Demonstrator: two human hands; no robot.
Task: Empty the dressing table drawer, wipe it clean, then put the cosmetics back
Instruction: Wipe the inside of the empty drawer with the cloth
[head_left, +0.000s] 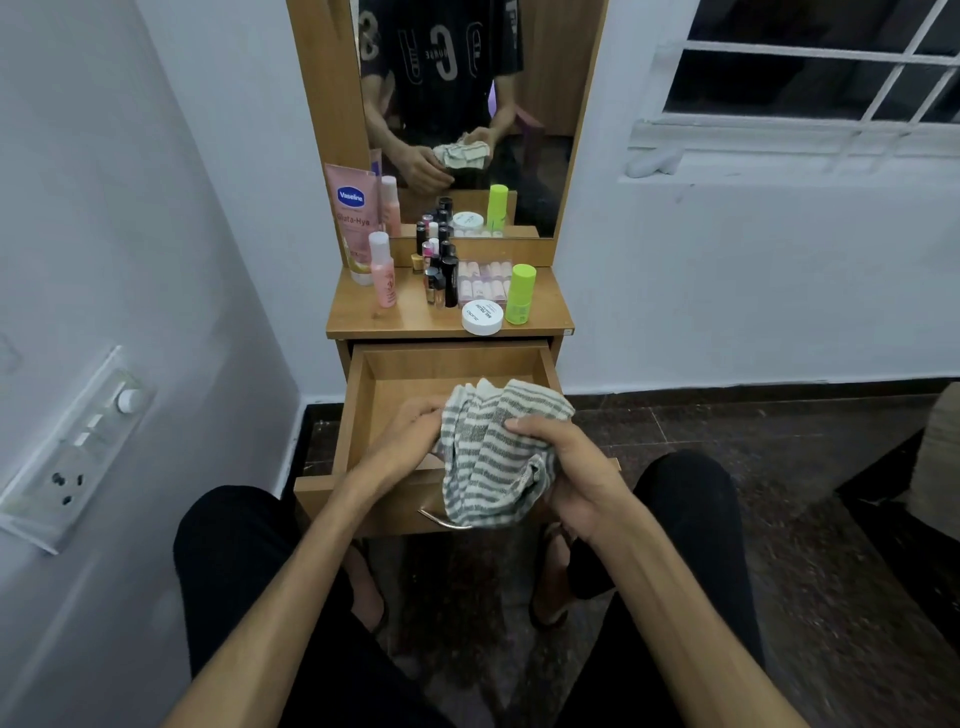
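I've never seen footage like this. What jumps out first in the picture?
Two bare hands, left hand and right hand, bunch a grey-striped cloth over the open, empty wooden drawer. Behind it, cosmetics crowd the tabletop: a pink Vaseline tube on the left, a lime-green bottle on the right.

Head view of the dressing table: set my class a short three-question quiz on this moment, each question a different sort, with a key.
1. True or false: the drawer still holds cosmetics.
2. What do both hands hold? A) striped cloth B) green bottle C) white jar
3. Fill in: the cosmetics stand on the ____.

Key:
1. False; the visible part is bare.
2. A; the left hand and right hand grip the striped cloth.
3. Tabletop, in front of the mirror.
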